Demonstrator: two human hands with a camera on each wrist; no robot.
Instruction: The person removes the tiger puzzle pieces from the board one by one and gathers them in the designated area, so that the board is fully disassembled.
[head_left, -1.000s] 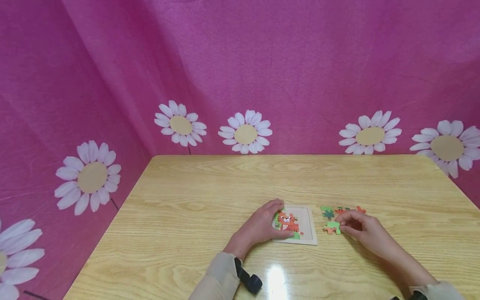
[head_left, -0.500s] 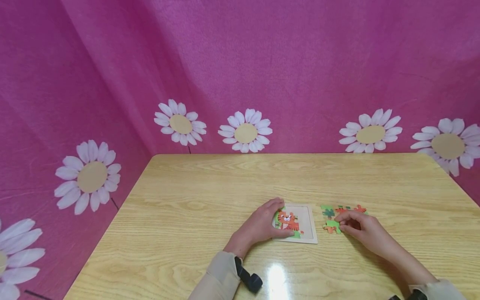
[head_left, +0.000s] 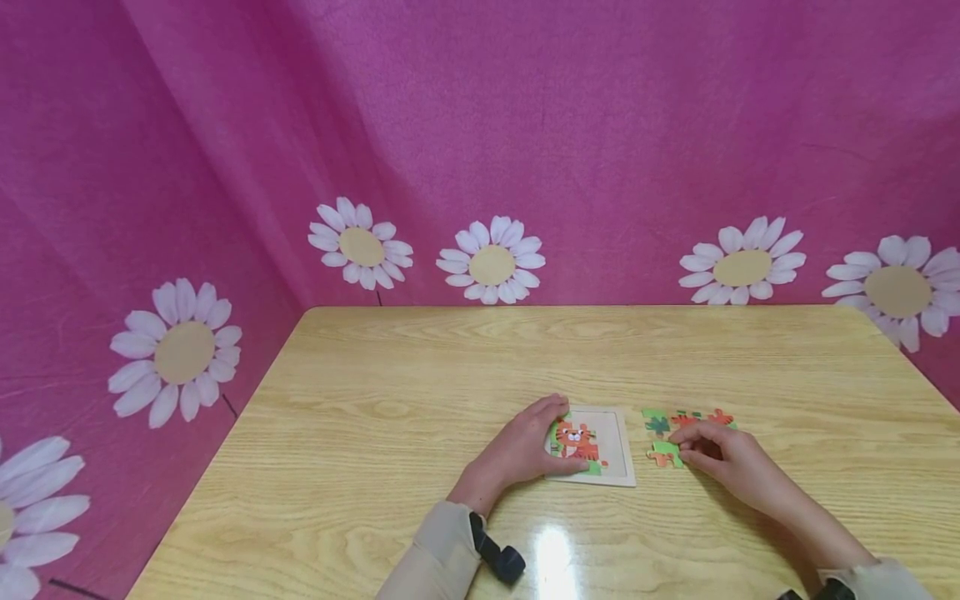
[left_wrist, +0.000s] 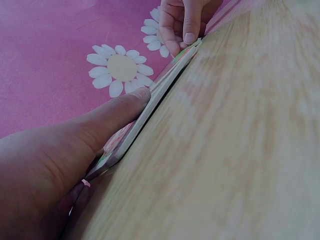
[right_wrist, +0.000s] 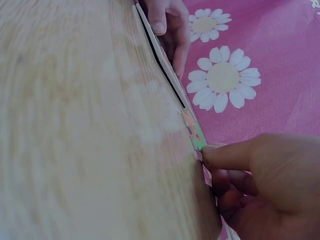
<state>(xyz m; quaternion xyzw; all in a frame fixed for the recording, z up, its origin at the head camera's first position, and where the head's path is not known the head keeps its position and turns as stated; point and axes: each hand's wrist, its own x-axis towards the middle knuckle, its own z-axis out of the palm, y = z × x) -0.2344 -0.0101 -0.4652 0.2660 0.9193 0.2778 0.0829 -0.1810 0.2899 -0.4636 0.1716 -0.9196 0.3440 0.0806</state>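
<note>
My left hand point(head_left: 515, 451) holds a square puzzle board point(head_left: 617, 472) by its left side, thumb on the near edge and fingers at the far edge. Part of a tiger picture point(head_left: 576, 442) fills the board's left; its right part shows bare wood. My right hand point(head_left: 738, 467) pinches a green and orange puzzle piece point(head_left: 664, 454) at its right edge, right of the board. In the right wrist view the thumb touches the same puzzle piece point(right_wrist: 198, 138), low at the tabletop. Whether it is lifted I cannot tell.
Several loose puzzle pieces point(head_left: 656, 422) lie just beyond my right hand, green ones and orange ones point(head_left: 721, 417), partly covered by the fingers. Everything rests on a wood-grain table point(head_left: 360, 417). Behind it hangs a pink curtain point(head_left: 600, 125) with white daisies.
The head view has shifted very slightly. Both hands, the puzzle board and the pinched puzzle piece stay practically where they were.
</note>
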